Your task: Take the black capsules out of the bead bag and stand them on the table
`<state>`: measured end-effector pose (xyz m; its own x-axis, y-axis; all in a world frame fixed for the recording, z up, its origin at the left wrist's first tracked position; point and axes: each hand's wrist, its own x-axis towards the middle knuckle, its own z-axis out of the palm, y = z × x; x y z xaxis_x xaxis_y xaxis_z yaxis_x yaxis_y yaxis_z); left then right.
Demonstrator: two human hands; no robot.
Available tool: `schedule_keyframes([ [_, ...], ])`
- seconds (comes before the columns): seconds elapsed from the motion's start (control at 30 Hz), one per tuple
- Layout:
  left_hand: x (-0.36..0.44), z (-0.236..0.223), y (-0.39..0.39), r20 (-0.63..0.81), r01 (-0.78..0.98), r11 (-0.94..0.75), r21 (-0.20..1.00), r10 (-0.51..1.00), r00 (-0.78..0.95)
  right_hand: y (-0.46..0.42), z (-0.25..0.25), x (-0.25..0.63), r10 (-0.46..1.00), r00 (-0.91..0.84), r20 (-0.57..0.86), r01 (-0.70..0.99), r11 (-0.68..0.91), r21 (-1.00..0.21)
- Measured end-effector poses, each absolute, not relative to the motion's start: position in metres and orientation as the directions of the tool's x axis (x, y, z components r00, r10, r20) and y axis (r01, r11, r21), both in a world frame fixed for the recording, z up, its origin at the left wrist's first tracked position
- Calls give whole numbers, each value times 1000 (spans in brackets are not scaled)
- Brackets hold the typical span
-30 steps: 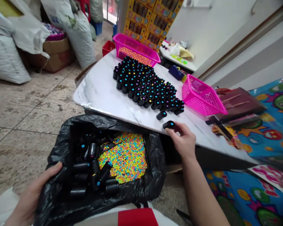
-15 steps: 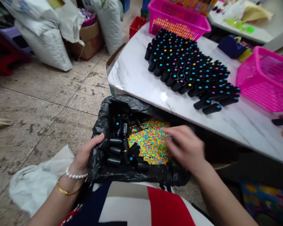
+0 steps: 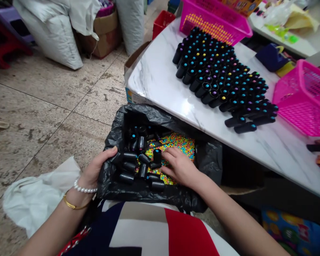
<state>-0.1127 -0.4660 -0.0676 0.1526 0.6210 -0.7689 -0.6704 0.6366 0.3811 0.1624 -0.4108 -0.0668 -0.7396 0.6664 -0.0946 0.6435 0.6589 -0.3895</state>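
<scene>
My left hand point(image 3: 102, 164) is closed on the left rim of a box lined with a black plastic bag point(image 3: 112, 181), thumb over the edge. Inside lie small colourful round beads point(image 3: 182, 142) and, mostly on the left, several loose black tubes point(image 3: 142, 171), some with a coloured bead at the end. My right hand point(image 3: 177, 165) reaches into the box from the right, fingers apart and bent, tips down at the beads. Right beside its fingertips is a black tube with a blue bead end point(image 3: 157, 155). The fingertips are partly hidden, and no tube shows between them.
On the white marbled table point(image 3: 154, 76) a dense group of black tubes point(image 3: 210, 71) stands, with a few lying at the near side. Pink baskets point(image 3: 216, 21) stand behind and to the right. White sacks point(image 3: 53, 39) and a white plastic bag point(image 3: 42, 195) are on the floor.
My right hand has moved left and down from the right part of the box toward the tubes. Tubes beside it have shifted. My left hand keeps its hold on the rim.
</scene>
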Motion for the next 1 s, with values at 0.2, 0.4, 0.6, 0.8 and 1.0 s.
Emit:
schedule_keyframes([
  [0.2,-111,-71,-464,-766,-681,617,395,631,127,-412,-66,162,727,-686,-25,625,571,-531],
  [0.4,-112,-71,-466,-764,-675,612,412,636,109,-421,-71,145,741,-672,-4,645,582,-494],
  [0.6,-110,-68,-467,-763,-682,617,391,632,134,-431,-56,133,710,-704,-29,512,479,-713],
  [0.8,-113,-74,-469,-754,-679,627,382,636,163,-412,-52,178,755,-655,29,581,528,-620],
  [1.0,-111,-68,-468,-754,-674,628,389,638,159,-411,-73,191,665,-746,32,637,726,-257],
])
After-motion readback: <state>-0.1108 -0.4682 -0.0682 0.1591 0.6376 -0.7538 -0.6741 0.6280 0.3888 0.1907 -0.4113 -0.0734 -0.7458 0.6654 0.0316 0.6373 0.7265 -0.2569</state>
